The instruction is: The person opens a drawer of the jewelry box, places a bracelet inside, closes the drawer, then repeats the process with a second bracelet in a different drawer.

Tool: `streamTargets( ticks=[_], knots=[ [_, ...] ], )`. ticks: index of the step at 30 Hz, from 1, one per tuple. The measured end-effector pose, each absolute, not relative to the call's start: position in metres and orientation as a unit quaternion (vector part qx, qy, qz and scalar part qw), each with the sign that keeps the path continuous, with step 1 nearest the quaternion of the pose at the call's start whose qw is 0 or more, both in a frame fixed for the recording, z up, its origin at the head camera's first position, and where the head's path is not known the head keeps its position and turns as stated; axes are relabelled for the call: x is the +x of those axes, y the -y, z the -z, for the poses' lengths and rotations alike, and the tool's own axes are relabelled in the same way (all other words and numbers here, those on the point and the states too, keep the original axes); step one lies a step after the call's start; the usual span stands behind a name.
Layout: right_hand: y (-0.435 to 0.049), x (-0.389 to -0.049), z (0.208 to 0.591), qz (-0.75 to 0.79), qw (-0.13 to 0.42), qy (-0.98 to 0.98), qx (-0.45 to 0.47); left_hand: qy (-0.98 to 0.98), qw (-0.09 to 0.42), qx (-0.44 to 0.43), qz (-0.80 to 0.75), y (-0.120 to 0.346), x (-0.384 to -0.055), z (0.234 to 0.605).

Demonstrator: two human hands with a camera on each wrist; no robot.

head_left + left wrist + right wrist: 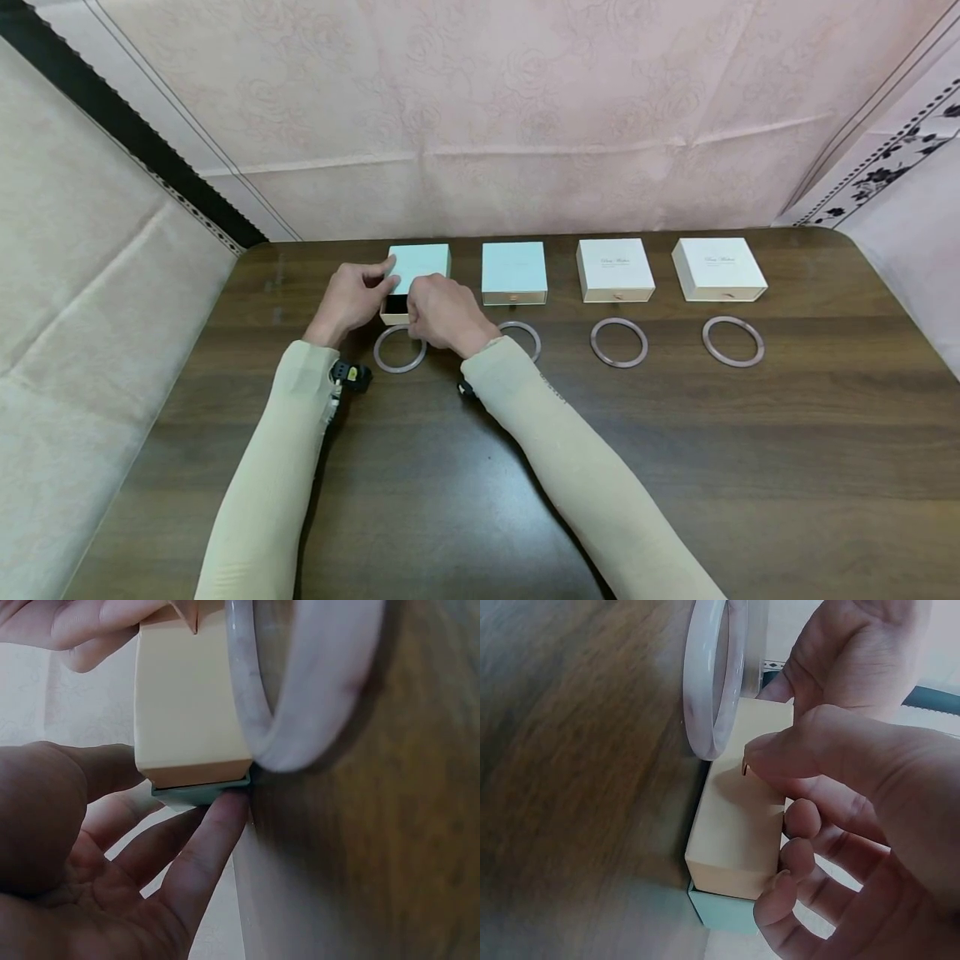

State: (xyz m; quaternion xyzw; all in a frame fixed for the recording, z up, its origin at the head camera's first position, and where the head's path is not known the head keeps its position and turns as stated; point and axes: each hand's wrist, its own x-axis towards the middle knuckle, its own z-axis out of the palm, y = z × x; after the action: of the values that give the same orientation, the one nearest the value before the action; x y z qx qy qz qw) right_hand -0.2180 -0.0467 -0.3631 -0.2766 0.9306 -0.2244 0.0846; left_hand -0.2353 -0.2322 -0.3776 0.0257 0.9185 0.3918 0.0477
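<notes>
The left hand (348, 302) grips the leftmost teal box (417, 261) while the right hand (446, 315) pinches its drawer tab (745, 769), a bangle (377, 347) lying before it.

Lt-teal box (422, 260), cream drawer (189, 705), gry-lilac bangle (700, 686), brn tbl (787, 433).

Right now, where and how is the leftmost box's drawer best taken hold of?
I think by the small tab on the front of the drawer, coming from the person's side, slightly from above. The tab sticks out of a flat face, so it can be pinched, and the ring lies close in front.
</notes>
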Motion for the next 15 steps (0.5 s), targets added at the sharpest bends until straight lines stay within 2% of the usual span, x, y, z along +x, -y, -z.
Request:
streamTargets(
  ticks=[15],
  knots=[
    [0.0462,-0.2156,0.3623,0.226,0.086,-0.929,-0.281,-0.921,0.049,0.032,-0.385,0.2327,-0.2357,0.3776]
  ],
)
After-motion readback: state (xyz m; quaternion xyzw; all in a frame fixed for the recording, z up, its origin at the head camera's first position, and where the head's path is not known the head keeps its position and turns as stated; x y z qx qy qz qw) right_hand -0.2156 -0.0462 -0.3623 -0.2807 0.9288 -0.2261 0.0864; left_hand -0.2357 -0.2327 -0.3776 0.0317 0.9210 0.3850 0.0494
